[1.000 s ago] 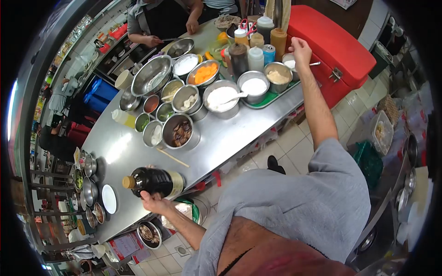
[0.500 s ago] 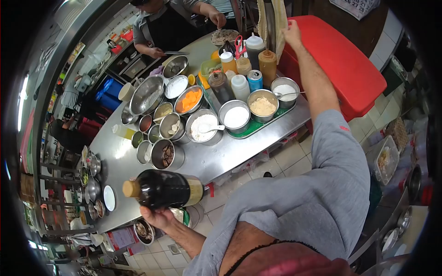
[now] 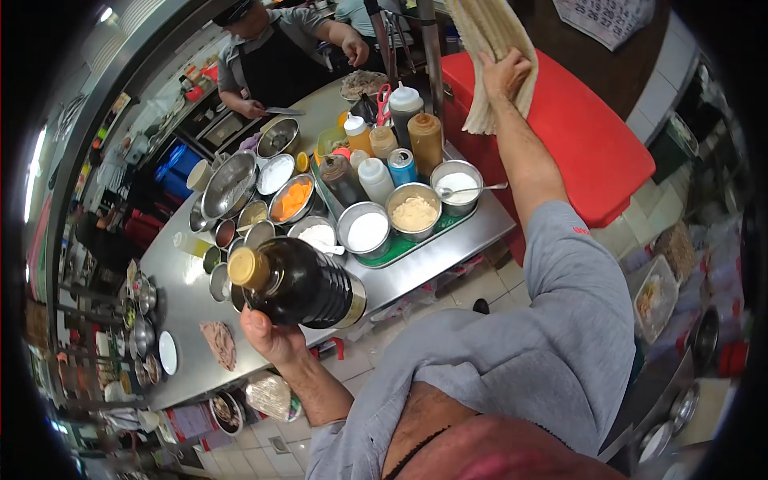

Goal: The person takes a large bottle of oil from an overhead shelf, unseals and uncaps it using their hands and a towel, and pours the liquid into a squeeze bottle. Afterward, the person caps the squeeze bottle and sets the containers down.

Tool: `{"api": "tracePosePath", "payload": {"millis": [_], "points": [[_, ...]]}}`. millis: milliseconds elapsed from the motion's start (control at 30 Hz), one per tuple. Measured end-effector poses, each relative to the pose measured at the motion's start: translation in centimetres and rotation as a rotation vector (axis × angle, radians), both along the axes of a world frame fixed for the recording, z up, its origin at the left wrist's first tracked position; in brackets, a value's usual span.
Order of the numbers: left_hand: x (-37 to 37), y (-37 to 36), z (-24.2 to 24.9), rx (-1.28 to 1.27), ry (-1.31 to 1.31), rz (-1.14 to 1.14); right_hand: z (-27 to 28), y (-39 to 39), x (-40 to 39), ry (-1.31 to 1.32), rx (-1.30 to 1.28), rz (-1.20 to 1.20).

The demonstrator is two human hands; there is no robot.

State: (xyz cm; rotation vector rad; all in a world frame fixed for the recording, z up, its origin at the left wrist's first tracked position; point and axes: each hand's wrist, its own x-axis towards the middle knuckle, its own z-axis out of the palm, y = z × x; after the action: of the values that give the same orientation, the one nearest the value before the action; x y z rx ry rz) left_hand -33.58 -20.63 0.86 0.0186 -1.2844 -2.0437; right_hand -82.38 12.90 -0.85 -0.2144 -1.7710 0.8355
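Observation:
My left hand (image 3: 276, 340) is closed around a large dark bottle (image 3: 300, 282) with a yellow cap, which leans over the front edge of the steel table. The cap points to the left, and the bottle partly covers some small bowls. My right hand (image 3: 508, 74) grips a long cream towel (image 3: 500, 32), which hangs beside a metal post above a red lid (image 3: 560, 152). Nearest to the bottle are a bowl of white powder with a spoon (image 3: 316, 234) and a metal bowl of white powder (image 3: 364, 230).
Squeeze bottles (image 3: 376, 180) and a blue can (image 3: 402, 166) crowd a green tray (image 3: 400, 254). A pinkish-brown piece (image 3: 218, 344) lies on the steel table (image 3: 180, 308) near a white plate (image 3: 167, 352). Across the table, a person in a dark apron (image 3: 284, 64) holds a knife (image 3: 284, 110).
My right hand has moved the towel away from the post, out over the red lid. The bottle has come up and to the right, nearer the camera. The pinkish-brown piece now shows.

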Motion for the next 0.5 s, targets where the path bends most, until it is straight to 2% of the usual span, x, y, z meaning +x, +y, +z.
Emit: {"api": "tracePosePath", "payload": {"millis": [133, 200, 267, 333, 400, 467, 500], "points": [[-2.8, 4.9, 0.6, 0.003, 0.013, -0.02, 0.8, 3.8, -1.3, 0.095, 0.006, 0.124], [-5.2, 8.0, 1.6, -0.023, 0.016, -0.024, 0.7, 5.6, -1.9, 0.041, 0.038, 0.15], [-7.1, 10.4, 2.0, -0.028, 0.021, -0.054, 0.1, 7.2, -3.5, 0.062, 0.238, 0.011], [-9.3, 12.2, 1.6, 0.053, 0.038, -0.016, -0.9, 9.8, -7.7, 0.005, 0.273, 0.1], [-11.3, 14.8, 2.8, 0.096, 0.032, -0.056, -1.5, 10.4, -11.0, 0.092, 0.149, 0.288], [-13.6, 18.2, 5.3, 0.14, -0.005, -0.07, 1.6, 10.6, -7.1, 0.008, -0.107, 0.54], [-14.4, 18.6, 6.0, 0.125, -0.028, -0.158, 2.7, 11.1, -6.0, -0.03, -0.208, 0.685]]}}
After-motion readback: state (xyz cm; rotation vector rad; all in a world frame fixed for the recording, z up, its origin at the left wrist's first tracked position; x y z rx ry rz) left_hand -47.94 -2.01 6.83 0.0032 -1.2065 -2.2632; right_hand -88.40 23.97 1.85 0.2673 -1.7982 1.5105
